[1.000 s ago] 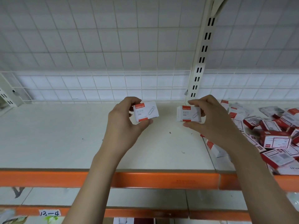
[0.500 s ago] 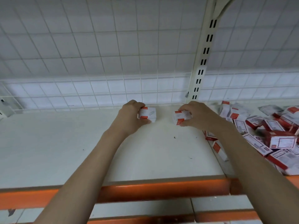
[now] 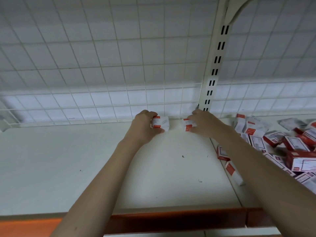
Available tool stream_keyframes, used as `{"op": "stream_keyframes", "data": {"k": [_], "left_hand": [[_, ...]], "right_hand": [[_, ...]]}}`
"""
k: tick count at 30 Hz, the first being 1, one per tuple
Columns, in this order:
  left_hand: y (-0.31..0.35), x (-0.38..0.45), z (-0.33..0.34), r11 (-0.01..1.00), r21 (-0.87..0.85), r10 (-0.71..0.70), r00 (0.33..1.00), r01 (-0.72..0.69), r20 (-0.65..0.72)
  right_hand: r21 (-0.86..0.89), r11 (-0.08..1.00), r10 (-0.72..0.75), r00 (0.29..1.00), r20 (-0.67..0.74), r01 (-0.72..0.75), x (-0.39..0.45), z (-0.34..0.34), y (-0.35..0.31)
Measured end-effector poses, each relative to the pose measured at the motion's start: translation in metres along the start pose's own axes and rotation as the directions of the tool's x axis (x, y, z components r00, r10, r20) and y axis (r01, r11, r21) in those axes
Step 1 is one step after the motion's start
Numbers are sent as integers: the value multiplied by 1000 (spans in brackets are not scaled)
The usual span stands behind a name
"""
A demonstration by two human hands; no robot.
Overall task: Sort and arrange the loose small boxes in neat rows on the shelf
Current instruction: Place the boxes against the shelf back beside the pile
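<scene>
**Boxes reach the back of the shelf**

Edging (image 3: 179, 219) in orange runs along the front of the shelf (image 3: 68, 168), with both forearms stretched over it. A second ago the hands were held up close, each showing a small white-and-red box; half a second ago they were partway in. Now they are at the back. To the right, a loose pile of boxes (image 3: 290, 151) lies jumbled on the neighbouring section, apparently as before, a few of them spilled over the seam between the sections.

Farther in, the left hand (image 3: 143, 125) grips the left box (image 3: 160, 124), fingers curled over its top and thumb under its front. The right hand (image 3: 203, 123) holds the right box (image 3: 188, 124) the same way, covering most of it. The two boxes are down at the shelf surface, near each other with a gap between, just in front of the wire grid (image 3: 102, 74). Beside the right hand rises the slotted upright (image 3: 215, 65).
</scene>
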State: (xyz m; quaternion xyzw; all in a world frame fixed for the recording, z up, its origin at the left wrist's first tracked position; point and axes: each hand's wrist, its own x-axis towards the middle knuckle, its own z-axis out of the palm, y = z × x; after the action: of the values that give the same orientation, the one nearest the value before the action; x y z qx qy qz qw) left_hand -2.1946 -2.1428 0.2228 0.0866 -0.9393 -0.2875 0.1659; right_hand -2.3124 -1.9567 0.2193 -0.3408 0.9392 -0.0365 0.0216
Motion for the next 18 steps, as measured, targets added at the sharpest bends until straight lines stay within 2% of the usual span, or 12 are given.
{"op": "stream_keyframes", "data": {"k": [3,8,18], "left_hand": [[1,3,6,1000,8,7,1000,-7,2],[3,6,17,1000,-14,6,1000,-6,-1],[2,5,27,999,-41,-9,1000,9,-3]], "right_hand": [[5,1000,-23,999,-29,23,-26,4,0],[0,994,-107,994,-2,107,-57,18,10],[-52,994,-99,995,-14,98,-27,36,-5]]}}
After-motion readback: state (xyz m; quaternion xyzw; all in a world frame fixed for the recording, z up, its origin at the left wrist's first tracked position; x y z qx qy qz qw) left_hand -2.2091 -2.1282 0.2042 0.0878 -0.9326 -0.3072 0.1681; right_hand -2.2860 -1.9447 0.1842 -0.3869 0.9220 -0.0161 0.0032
